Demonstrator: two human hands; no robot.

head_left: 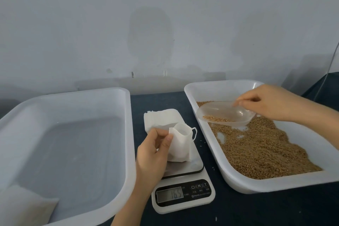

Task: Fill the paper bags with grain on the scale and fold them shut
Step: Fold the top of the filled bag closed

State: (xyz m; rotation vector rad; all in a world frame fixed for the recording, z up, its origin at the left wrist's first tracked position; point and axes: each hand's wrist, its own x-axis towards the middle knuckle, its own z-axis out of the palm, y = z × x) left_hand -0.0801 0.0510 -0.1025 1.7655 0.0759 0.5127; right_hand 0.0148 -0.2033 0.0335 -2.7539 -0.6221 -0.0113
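A small white paper bag (180, 143) with a drawstring stands on the scale (183, 185), its mouth open upward. My left hand (153, 154) pinches the bag's left edge. The scale's display (170, 194) shows digits. My right hand (273, 102) holds a clear plastic scoop (225, 113) with some grain in it, above the white tray (238, 181) of brown grain (256, 148) on the right. A stack of flat white bags (161, 117) lies behind the scale.
A large white tray (126, 134) sits on the left, with one filled white bag (23, 205) in its near left corner. The table top is dark blue. A few loose grains lie between scale and grain tray. A grey wall stands behind.
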